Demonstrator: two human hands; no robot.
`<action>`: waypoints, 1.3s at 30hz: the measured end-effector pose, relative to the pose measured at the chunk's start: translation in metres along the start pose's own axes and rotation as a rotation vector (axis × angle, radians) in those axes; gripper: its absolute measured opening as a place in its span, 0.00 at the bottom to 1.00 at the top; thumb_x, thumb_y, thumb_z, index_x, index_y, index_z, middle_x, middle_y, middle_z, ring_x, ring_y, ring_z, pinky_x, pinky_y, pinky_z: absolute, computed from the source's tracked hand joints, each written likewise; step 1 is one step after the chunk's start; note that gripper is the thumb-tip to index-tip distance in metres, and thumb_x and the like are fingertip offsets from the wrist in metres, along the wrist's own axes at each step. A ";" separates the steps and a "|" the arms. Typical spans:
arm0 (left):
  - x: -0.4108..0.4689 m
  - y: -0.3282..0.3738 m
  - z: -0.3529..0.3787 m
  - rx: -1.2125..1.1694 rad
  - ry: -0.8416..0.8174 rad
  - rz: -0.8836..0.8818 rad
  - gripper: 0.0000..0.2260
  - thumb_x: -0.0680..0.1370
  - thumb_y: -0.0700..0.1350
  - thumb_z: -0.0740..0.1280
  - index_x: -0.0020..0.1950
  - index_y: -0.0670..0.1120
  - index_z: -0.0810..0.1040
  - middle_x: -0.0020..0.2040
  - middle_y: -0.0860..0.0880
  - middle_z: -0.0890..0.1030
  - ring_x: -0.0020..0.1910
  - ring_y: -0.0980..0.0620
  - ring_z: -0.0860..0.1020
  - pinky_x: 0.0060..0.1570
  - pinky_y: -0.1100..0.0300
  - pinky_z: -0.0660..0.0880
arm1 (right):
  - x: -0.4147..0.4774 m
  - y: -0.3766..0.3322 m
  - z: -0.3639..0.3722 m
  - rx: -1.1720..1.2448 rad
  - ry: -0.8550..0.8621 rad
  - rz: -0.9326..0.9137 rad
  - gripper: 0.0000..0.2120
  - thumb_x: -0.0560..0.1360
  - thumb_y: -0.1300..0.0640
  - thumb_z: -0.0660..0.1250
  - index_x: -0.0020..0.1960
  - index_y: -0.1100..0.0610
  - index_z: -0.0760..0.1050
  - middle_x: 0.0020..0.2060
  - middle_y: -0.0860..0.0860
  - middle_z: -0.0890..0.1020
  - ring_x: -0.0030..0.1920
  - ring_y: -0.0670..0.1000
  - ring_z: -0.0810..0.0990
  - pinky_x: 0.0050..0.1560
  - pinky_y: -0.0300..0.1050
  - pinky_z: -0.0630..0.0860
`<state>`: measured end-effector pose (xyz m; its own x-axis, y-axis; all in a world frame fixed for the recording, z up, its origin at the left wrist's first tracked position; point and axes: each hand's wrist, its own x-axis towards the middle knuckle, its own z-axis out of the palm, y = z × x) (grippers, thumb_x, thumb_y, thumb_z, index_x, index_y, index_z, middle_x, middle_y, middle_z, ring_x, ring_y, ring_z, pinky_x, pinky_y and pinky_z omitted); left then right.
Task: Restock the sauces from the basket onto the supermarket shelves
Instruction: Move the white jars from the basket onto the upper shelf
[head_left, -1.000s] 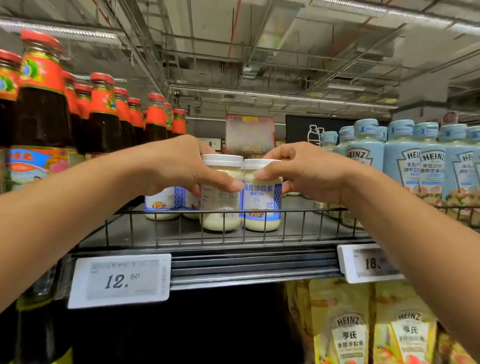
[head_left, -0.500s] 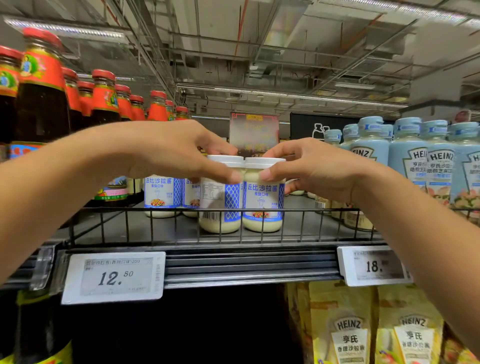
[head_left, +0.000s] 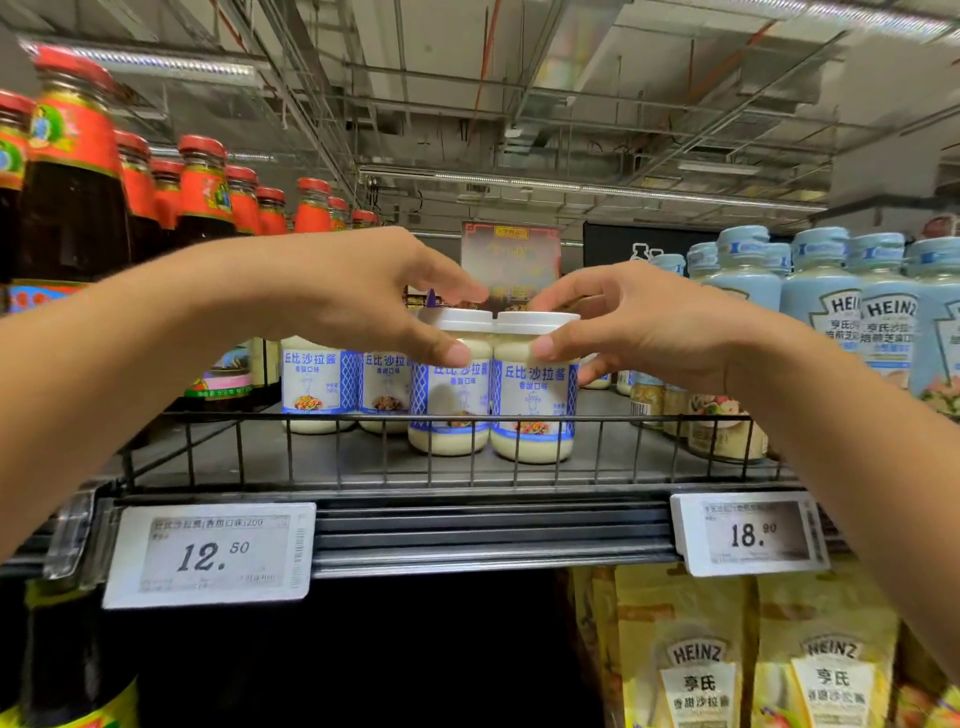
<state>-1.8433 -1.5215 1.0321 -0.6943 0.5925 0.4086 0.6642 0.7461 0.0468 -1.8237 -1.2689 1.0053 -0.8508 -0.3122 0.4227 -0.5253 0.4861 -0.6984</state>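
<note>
Now: two hands on two jars, wire-fronted shelf

Far left: dark sauce bottles (head_left: 72, 171), red caps, in a row running back. Below them on the shelf edge, a price tag (head_left: 210, 553) reads 12.50.

Left hand (head_left: 332, 296) reaches in above the wire rail (head_left: 239, 415). Its thumb is pressed on the front of the left jar (head_left: 452, 395) just under the white lid. The other fingers curl over the lid toward the back, so the jar is pinched between them. Behind and left of it, two rear jars (head_left: 317, 384) with the same label stand further in.

Left jar and right jar (head_left: 535, 395) stand upright on the shelf floor, sides touching, just behind the rail, blue-and-white labels facing out.

Right hand (head_left: 639, 327) mirrors the left: thumb on the right jar's shoulder, fingers bent over the lid. The fingertips behind the lid are hidden.

Further right, pale blue Heinz bottles (head_left: 831, 312) crowd the shelf. A second tag (head_left: 748, 532) reads 18.90. Under it, yellow Heinz pouches (head_left: 696, 665) sit on the lower level.
</note>
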 end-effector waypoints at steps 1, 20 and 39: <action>0.001 0.000 0.001 0.042 0.017 0.008 0.37 0.62 0.71 0.69 0.69 0.63 0.73 0.59 0.72 0.74 0.52 0.76 0.73 0.52 0.69 0.65 | -0.002 -0.001 -0.002 0.009 0.007 -0.007 0.31 0.54 0.49 0.81 0.55 0.55 0.81 0.50 0.58 0.86 0.46 0.50 0.83 0.40 0.42 0.79; 0.039 0.000 0.021 0.251 0.096 0.121 0.21 0.70 0.57 0.77 0.62 0.57 0.81 0.53 0.56 0.84 0.51 0.56 0.77 0.46 0.62 0.69 | 0.022 0.008 -0.012 -0.271 0.055 0.058 0.17 0.65 0.57 0.81 0.53 0.55 0.84 0.43 0.58 0.86 0.40 0.49 0.83 0.51 0.52 0.84; 0.042 -0.013 0.032 0.191 0.131 0.089 0.28 0.72 0.57 0.75 0.71 0.55 0.73 0.64 0.51 0.79 0.61 0.52 0.77 0.52 0.62 0.66 | 0.026 0.008 -0.006 -0.354 0.103 0.108 0.30 0.67 0.52 0.80 0.67 0.53 0.76 0.52 0.55 0.83 0.46 0.53 0.84 0.54 0.50 0.83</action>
<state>-1.8899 -1.4966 1.0200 -0.5856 0.6231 0.5185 0.6479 0.7442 -0.1626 -1.8507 -1.2684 1.0139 -0.8888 -0.1685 0.4261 -0.3890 0.7689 -0.5074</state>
